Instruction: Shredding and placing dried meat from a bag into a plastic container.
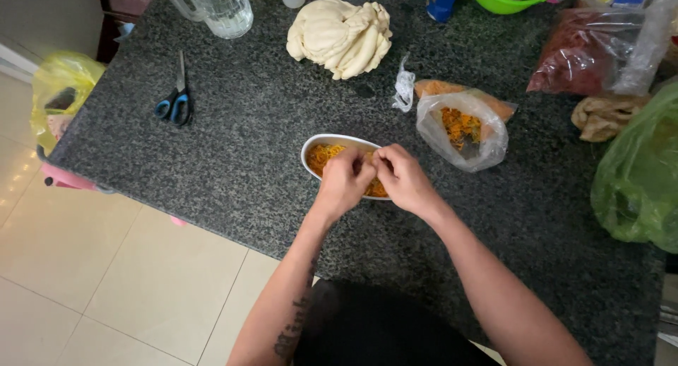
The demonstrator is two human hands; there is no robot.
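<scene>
Head view, dark speckled countertop [233, 147]. Left hand [344, 182] and right hand [404, 179] both curled, fingertips pinched together over white oval dish [316, 143] of orange shreds [325, 154]; whether anything is pinched, not discernible. Just right of dish: clear open bag [462, 129] with orange contents. Far right: green bag [639, 179]; above it, clear bag of red contents [583, 51]. Left: blue-handled scissors [176, 101]. Top centre: pale dough mass [342, 35].

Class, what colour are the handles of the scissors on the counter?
Blue and black handles on the scissors, seen in the head view.
</scene>
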